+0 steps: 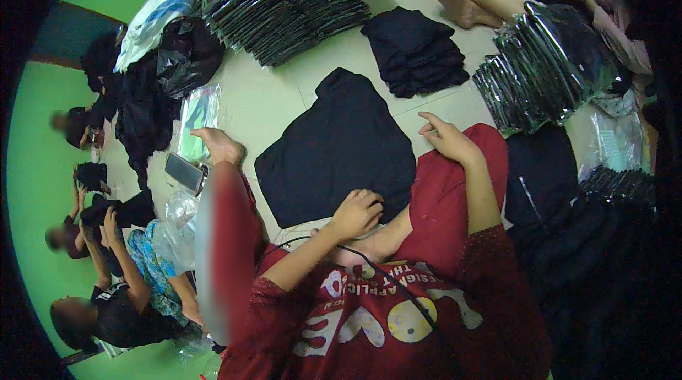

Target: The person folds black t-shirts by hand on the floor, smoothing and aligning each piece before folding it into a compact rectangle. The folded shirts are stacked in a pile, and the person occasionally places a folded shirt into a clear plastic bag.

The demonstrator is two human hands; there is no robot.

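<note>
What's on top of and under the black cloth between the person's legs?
The left hand overlaps the near edge of the black cloth. Pale floor tiles show around it; whatever lies directly beneath is covered and can't be seen.

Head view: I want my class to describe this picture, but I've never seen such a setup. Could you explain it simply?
There is no machine here: a seated person works with two bare hands. The one picture comes from a wide camera worn on the head, looking down, so edges bend.

On the floor in front lies a black cloth. Beyond it are a big stack of packets in clear plastic and a black cloth pile.

The left hand is at the cloth's near edge; whether it grips is unclear. The right hand is to the cloth's right, with nothing seen in it.
</note>
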